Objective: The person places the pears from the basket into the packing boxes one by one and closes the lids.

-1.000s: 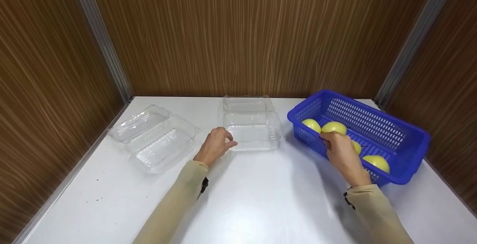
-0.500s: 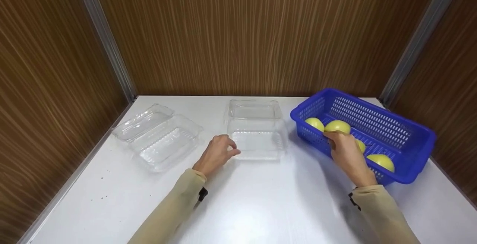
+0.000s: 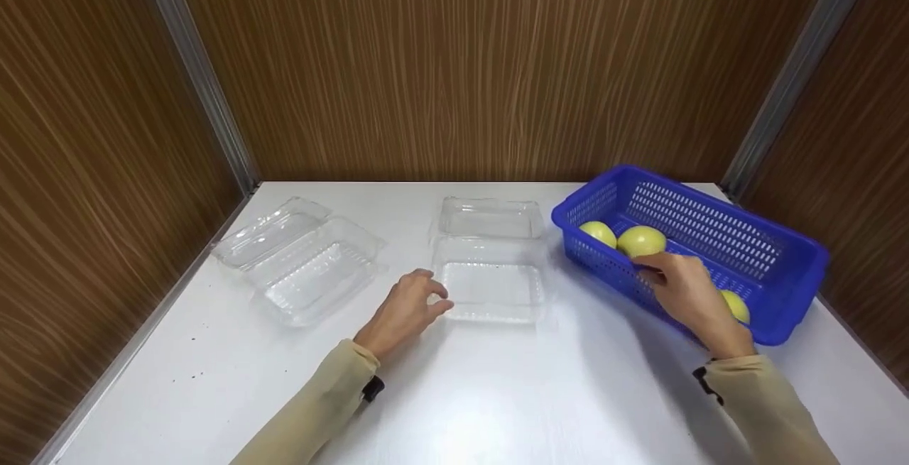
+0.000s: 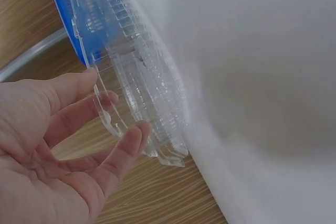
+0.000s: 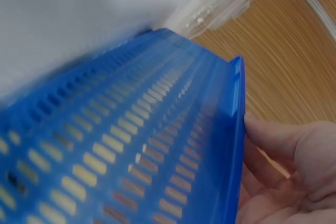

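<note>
In the head view my left hand [image 3: 406, 314] is at the left edge of the middle clear plastic clamshell container [image 3: 491, 284], its lid folded back. The left wrist view shows the thumb on the rim of this container [image 4: 142, 87], with fingers curled round beyond it. My right hand [image 3: 692, 300] reaches across the near rim of the blue perforated basket [image 3: 710, 238], fingers loosely bent. From the right wrist, the basket wall [image 5: 157, 135] covers the fingertips; the visible palm [image 5: 286, 200] holds nothing. Round yellow fruits [image 3: 641, 241] lie in the basket, one largely behind the hand.
A second clear clamshell container [image 3: 319, 284] lies opened on the left of the white table [image 3: 454, 394]. Wood-grain panels [image 3: 454, 67] stand behind and on both sides. Small dark specks dot the table at left.
The middle container and my left hand have come nearer to me together. My right hand has shifted right along the basket rim, covering one yellow fruit.
</note>
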Motion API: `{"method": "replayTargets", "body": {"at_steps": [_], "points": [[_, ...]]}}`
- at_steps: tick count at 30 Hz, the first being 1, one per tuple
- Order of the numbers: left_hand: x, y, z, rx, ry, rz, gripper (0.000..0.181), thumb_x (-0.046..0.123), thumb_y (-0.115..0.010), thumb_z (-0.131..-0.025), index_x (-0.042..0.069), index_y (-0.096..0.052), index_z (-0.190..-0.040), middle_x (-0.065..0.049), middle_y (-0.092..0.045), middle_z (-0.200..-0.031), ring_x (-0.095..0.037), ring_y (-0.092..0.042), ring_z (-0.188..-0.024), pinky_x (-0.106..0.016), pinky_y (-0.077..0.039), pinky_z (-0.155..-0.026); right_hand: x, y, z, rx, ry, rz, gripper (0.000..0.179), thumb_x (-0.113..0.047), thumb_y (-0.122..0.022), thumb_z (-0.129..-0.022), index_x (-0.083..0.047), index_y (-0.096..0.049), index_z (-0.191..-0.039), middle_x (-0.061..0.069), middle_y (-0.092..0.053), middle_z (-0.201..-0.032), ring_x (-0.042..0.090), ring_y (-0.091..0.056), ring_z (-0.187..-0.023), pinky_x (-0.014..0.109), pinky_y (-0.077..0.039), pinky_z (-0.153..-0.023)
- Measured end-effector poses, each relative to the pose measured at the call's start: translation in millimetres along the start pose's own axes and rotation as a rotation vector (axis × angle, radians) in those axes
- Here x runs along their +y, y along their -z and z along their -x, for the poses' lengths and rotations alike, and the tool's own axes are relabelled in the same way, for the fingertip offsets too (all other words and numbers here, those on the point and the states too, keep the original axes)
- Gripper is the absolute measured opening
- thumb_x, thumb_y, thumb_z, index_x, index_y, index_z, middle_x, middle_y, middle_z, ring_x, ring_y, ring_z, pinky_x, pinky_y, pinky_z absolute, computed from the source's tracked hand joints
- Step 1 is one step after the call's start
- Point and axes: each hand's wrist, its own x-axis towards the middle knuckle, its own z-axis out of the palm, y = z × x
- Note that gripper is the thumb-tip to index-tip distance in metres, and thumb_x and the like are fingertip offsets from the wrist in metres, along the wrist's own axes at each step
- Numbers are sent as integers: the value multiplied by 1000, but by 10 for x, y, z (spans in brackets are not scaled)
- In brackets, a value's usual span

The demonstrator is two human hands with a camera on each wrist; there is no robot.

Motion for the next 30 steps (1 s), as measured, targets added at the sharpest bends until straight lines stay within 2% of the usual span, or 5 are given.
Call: {"method": "replayTargets", "body": {"at_steps": [6,9,18,24,30], "points": [[20,1,76,-21,-5,7,23,19,-69,-91,-1,-76,-100,-20,-66,-116,-36,-60,-115,-44,-50,-99,148,144,35,-15,12,1,18,3,-65,-89,6,-72,-105,24,-73,-96,33,-69,-82,48,-58,-69],[6,3,119,-24,-4,2,24,21,-68,-92,1,-75,-101,-22,-61,-123,-36,-60,-113,-45,-51,-97,220,248,36,-58,-19,1,21,2,-63,-90,8,-70,-109,28,-71,-102,41,-69,-91,52,-57,-75],[-58,43,206,-35,0,85,22,20,-67,-92,2,-76,-102,-16,-71,-113,-40,-51,-129,-51,-44,-105,467,582,30,-360,-256,62,40,-12,-61,-95,13,-56,-126,35,-63,-115,49,-62,-104,59,-52,-87],[-62,52,245,-10,-33,26,25,21,-69,-92,0,-74,-105,-15,-70,-112,-32,-64,-111,-41,-55,-90,608,642,48,-525,-360,103,64,-30,-65,-94,17,-46,-133,42,-53,-123,38,-67,-88,55,-55,-81],[-58,51,254,-1,-32,-14,29,25,-71,-90,2,-74,-108,-10,-65,-106,-21,-63,-92,-35,-54,-81,651,613,58,-567,-344,190,61,-34,-62,-94,16,-51,-128,42,-52,-124,58,-51,-112,69,-43,-91]]}}
